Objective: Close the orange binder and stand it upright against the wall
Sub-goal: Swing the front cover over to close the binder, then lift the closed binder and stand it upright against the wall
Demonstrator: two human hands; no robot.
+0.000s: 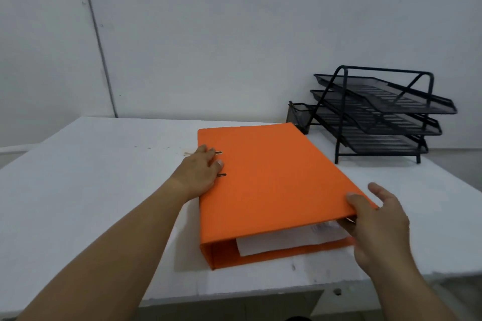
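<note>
The orange binder (271, 180) lies flat on the white table (91, 177), cover down over its white pages, which show at the near open end. My left hand (200, 172) rests on the binder's left edge by the spine, fingers on the cover next to two metal slots. My right hand (375, 224) holds the cover's near right corner, thumb on top and fingers under the edge. The grey-white wall (208, 47) rises behind the table.
A black three-tier wire mesh tray rack (378, 112) stands at the back right against the wall, with a small black mesh holder (298, 114) to its left. The table's front edge (234, 292) runs close below the binder.
</note>
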